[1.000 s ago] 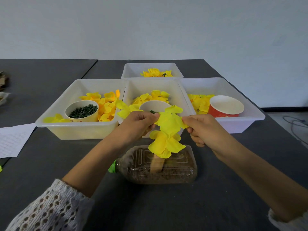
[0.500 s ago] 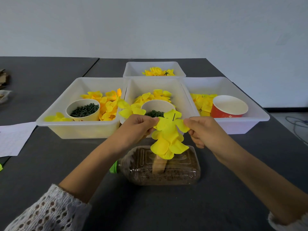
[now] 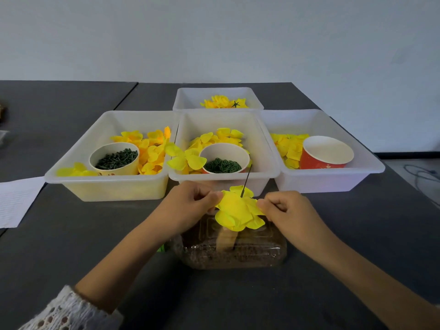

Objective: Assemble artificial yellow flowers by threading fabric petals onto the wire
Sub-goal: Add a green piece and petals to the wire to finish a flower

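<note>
A thin dark wire (image 3: 246, 181) stands up from a clear plastic bottle (image 3: 233, 250) that lies on its side, filled with brown grit. Yellow fabric petals (image 3: 238, 210) are threaded on the wire, and the wire's tip pokes out above the top petal. My left hand (image 3: 188, 206) pinches the top petal's left edge. My right hand (image 3: 285, 210) pinches its right edge. Under the petals a pale stub rises from the bottle.
Three white bins stand behind the bottle: left bin (image 3: 78, 172) with petals and a cup of green pieces (image 3: 114, 159), middle bin (image 3: 269, 172) with petals and a cup of green rings (image 3: 223, 158), right bin (image 3: 357, 172) with a red cup (image 3: 326, 152). A fourth bin (image 3: 188, 98) is further back. Paper (image 3: 16, 201) lies left.
Both hands have drawn the top petal down the wire onto the stack, so more of the wire's tip shows above it. The hands are lower and closer to the bottle.
</note>
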The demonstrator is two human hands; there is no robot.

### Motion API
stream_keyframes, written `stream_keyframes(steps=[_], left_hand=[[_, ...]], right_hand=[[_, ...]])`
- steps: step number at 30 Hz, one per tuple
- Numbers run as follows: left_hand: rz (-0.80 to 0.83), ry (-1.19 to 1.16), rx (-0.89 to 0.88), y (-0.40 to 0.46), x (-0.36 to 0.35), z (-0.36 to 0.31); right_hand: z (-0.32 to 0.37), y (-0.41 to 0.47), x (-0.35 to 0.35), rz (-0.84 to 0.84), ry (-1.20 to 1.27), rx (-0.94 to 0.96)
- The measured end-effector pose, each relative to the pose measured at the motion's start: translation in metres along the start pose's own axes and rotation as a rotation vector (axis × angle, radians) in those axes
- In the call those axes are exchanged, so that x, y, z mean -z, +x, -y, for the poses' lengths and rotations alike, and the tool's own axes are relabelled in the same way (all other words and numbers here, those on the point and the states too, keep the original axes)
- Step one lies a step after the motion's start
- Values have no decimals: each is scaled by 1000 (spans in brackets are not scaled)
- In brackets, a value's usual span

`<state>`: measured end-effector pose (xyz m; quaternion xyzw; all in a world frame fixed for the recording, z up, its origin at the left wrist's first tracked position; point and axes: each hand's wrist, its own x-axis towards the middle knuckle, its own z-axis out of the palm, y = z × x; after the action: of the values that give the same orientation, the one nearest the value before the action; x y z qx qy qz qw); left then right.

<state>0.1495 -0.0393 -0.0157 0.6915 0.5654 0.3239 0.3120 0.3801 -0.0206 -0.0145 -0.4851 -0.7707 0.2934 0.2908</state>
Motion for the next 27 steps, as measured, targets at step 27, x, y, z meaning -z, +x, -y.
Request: stream_keyframes(steps=[27], left_hand=[[-184,101,-66,31,58,-39]], right_hand=[[-100,252,64,124,-1094,-168]])
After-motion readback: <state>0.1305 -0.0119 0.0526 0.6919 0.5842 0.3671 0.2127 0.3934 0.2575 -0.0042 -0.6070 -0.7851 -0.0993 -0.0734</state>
